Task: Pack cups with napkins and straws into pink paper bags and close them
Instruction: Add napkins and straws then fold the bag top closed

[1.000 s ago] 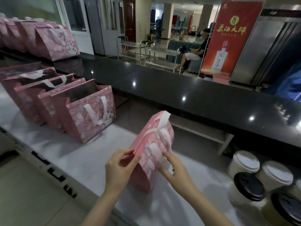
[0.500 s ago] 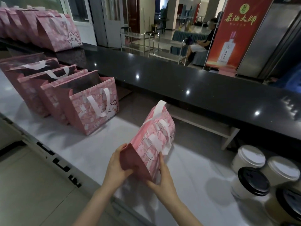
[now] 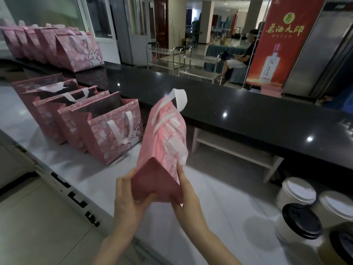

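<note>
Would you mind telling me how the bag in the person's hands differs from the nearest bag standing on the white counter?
The held bag is folded flat and tilted, gripped at its base by the left hand and right hand. The standing bag is opened out, upright and untouched on the counter. Both are pink with white ribbon handles.

open bags (image 3: 107, 131) left, cups (image 3: 301, 211) right, on counter (image 3: 219, 217)

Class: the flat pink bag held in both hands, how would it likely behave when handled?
The pink bag is folded flat, so probably light. Its creased base holds shape between the left hand and right hand, suggesting fairly stiff paper. Its handle loops loosely, likely floppy.
</note>
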Demonstrator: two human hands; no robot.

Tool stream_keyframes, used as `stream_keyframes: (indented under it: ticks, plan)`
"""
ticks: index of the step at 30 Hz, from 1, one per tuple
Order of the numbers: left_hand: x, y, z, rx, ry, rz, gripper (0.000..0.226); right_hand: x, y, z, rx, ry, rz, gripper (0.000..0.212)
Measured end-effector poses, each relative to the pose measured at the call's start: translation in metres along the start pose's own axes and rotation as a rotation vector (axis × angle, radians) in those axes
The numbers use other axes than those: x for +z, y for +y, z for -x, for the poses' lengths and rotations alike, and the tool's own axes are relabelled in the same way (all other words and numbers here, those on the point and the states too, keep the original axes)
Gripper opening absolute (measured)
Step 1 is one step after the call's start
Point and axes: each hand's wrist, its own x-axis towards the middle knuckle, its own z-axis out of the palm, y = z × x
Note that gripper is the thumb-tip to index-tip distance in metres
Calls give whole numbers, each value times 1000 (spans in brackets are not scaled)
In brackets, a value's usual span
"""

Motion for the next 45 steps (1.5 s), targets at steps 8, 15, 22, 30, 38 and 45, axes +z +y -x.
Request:
stream_keyframes:
  ticks: [8,15,22,30,38,45]
  plan:
    - [29,97,-84,171,27,186,89,-87,-46,-53,-187,265,-2,99]
    - [130,184,-113,272,-252,516,78,-203,-21,-53,-139,557,159,97]
    - [245,248,-89,305,-501,603,75,-299,29,-19,46,745,352,98]
    - [337,290,-72,266,-622,571,78,-369,76,-13,192,855,432,102]
    - [408,322,-79,286,-674,470,81,-432,112,-35,243,889,475,103]
    - [449,338,-86,291,-696,434,83,-467,134,-48,273,872,460,103]
